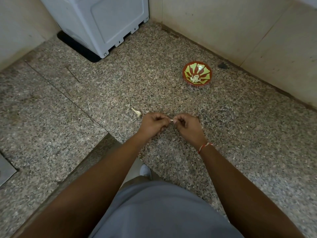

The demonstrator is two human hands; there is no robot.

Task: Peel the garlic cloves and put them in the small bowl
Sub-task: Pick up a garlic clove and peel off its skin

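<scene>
Both hands meet above the speckled granite counter near its front. My left hand (153, 123) and my right hand (186, 125) pinch one small pale garlic clove (171, 120) between their fingertips; most of the clove is hidden by the fingers. A loose garlic piece with a pale stalk (137, 112) lies on the counter just left of my left hand. The small red bowl with a green pattern (205, 67) stands further back to the right, with peeled cloves (195, 78) in its bottom.
A white appliance (103, 23) on a black mat (77, 47) fills the back left corner. Beige tiled walls (240, 31) enclose the counter at the back and right. A dark stain (222, 65) marks the wall base behind the bowl. A metal sink edge (6, 169) shows at left.
</scene>
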